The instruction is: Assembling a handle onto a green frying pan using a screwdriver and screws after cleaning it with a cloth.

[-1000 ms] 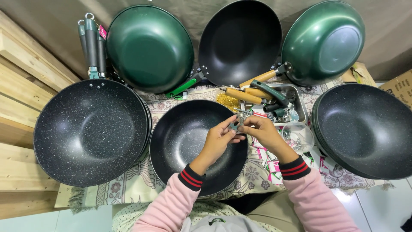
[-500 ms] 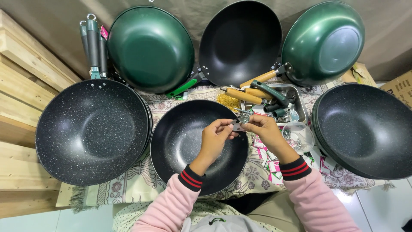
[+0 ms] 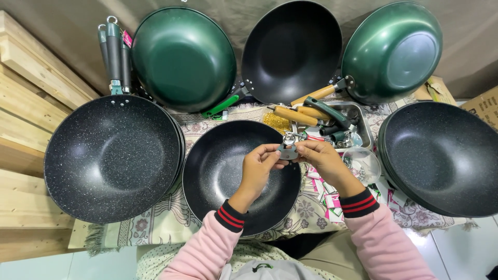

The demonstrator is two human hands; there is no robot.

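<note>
A black speckled wok (image 3: 223, 176) without a handle sits in the middle of the patterned cloth (image 3: 155, 228). Above its far right rim, my left hand (image 3: 259, 166) and my right hand (image 3: 321, 158) meet, fingertips pinching a small grey metal bracket (image 3: 288, 150) with a screw part on top. Both sleeves are pink with striped cuffs. The bracket hangs just over the wok's rim.
A stack of black speckled woks (image 3: 111, 155) lies left, another (image 3: 441, 155) right. Green woks (image 3: 181, 57) (image 3: 391, 49) and a black wok (image 3: 290, 49) lean against the back. A metal tray (image 3: 363, 124) holds wooden and green handles; a clear bowl (image 3: 360, 163) holds small hardware. Wooden boards (image 3: 26, 103) at left.
Both hands have stayed over the wok's far rim, fingers shifting slightly around the small bracket. Nothing else has moved.
</note>
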